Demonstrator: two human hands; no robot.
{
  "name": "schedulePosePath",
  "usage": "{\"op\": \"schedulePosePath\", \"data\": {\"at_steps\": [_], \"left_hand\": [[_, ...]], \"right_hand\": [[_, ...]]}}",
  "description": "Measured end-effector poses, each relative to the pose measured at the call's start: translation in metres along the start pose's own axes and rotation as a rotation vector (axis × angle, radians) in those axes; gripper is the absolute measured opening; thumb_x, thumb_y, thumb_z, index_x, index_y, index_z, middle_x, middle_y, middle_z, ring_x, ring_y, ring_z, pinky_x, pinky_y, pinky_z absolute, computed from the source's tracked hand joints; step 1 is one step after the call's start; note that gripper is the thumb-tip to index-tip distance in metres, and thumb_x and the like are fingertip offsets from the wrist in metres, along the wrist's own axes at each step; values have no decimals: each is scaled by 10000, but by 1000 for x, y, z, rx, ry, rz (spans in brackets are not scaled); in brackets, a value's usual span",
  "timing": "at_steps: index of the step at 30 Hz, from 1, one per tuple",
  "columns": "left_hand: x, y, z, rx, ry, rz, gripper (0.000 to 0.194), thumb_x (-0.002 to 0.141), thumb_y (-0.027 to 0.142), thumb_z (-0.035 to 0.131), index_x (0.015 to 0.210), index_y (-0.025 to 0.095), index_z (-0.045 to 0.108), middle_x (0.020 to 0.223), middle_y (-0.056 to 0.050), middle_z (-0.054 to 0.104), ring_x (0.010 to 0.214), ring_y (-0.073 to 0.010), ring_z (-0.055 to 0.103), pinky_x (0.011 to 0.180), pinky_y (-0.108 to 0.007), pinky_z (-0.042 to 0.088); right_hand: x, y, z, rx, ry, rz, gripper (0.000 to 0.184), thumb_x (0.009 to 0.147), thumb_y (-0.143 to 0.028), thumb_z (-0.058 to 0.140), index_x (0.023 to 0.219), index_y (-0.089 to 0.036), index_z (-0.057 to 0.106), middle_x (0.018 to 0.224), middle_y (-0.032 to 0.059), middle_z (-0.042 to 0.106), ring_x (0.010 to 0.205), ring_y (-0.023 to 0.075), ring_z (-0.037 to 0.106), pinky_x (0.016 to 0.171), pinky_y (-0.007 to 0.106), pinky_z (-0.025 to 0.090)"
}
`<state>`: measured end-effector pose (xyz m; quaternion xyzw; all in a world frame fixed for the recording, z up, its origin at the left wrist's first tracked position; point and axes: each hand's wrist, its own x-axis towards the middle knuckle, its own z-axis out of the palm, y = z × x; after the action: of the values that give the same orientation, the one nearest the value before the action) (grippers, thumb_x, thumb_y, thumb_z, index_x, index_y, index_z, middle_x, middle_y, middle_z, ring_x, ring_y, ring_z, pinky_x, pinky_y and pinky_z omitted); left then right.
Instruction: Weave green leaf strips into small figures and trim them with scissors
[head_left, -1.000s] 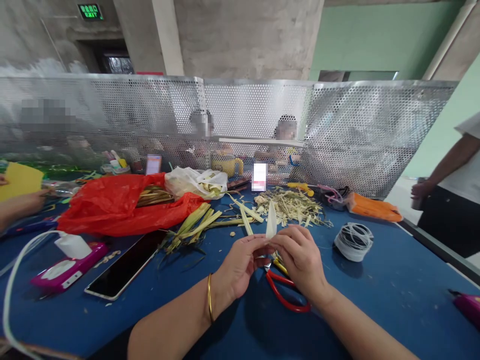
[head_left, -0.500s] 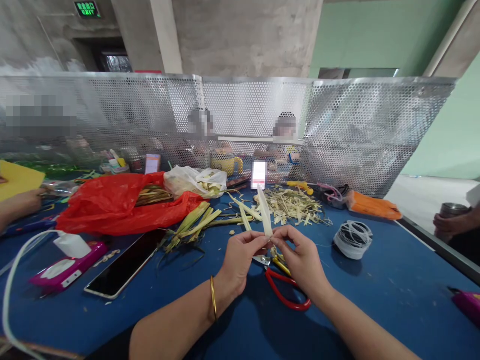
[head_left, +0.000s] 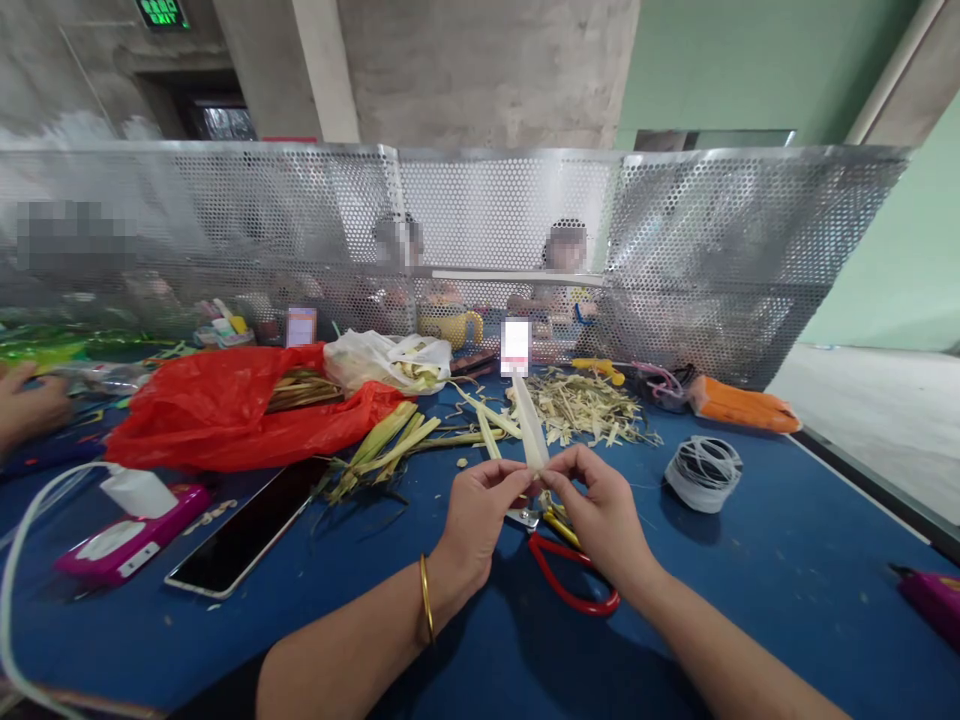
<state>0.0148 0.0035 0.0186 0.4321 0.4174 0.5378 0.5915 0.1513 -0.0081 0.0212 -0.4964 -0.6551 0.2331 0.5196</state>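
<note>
A pale, flat strip of dried husk (head_left: 530,428) points up and away from me, its near end pinched between both hands. My left hand (head_left: 480,510), with a gold bangle at the wrist, closes thumb and forefinger on that end. From the other side, my right hand (head_left: 602,512) pinches the same end with its thumb and forefinger. Below the hands, red-handled scissors (head_left: 581,606) lie on the blue table. Something yellow (head_left: 562,528) lies by them, partly hidden by my right hand. The fingertips cover the very end of the husk.
Husk scraps (head_left: 592,408) lie beyond my hands, with green-yellow husks (head_left: 386,440) and a red bag (head_left: 202,410) leftward. A phone (head_left: 244,535) and purple power strip (head_left: 135,535) are near left. A wire roll (head_left: 703,475) stands right. Another person's hand (head_left: 34,405) is far left.
My hands keep their pinch on the husk strip, almost unmoved. At far left, the yellow sheet by another person's hand has gone from view. The person holding a cup at right is out of view.
</note>
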Motion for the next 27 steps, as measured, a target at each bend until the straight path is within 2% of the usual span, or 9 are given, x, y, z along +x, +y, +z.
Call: {"op": "schedulePosePath", "data": {"at_steps": [5,10,13,20,24,27], "left_hand": [[1,0,0,13,-6,2,177,600,286,762,696,145,713,653,-45,699,635,-149,617,623,-241,460],[2,-1,0,-38,26,-27,161,610,289,748,664,144,701,624,-31,676,607,-130,598,612,-232,457],[2,-1,-1,-58,5,-61,179,630,308,734,667,137,697,629,-31,660,617,-126,586,591,-222,442],[1,0,-2,-147,-33,-179,181,636,321,735,650,149,680,642,-22,638,608,-112,558,574,-213,406],[1,0,-3,-200,-58,-227,158,628,297,743,645,161,665,619,-6,617,590,-105,542,552,-203,396],[1,1,-4,-243,-100,-258,177,622,292,761,690,156,670,687,-29,645,643,-126,573,579,-211,433]], "right_hand": [[2,3,-1,-4,-11,-11,115,839,-240,554,732,-200,572,672,-2,634,663,155,592,625,255,460],[2,3,0,-31,-20,-77,77,851,-244,554,806,-199,598,727,2,630,704,156,587,665,255,461],[1,1,-2,-135,-23,-167,58,858,-223,557,830,-214,608,784,15,641,773,171,594,716,274,459],[2,0,-5,-344,-35,-436,144,889,-174,510,879,-235,640,855,34,672,842,181,606,785,311,452],[3,1,-5,-388,-60,-507,152,908,-180,487,912,-230,631,859,42,672,842,186,603,786,327,447],[3,1,-5,-389,-55,-508,164,912,-164,471,891,-225,622,849,39,670,834,185,598,792,330,437]]}}
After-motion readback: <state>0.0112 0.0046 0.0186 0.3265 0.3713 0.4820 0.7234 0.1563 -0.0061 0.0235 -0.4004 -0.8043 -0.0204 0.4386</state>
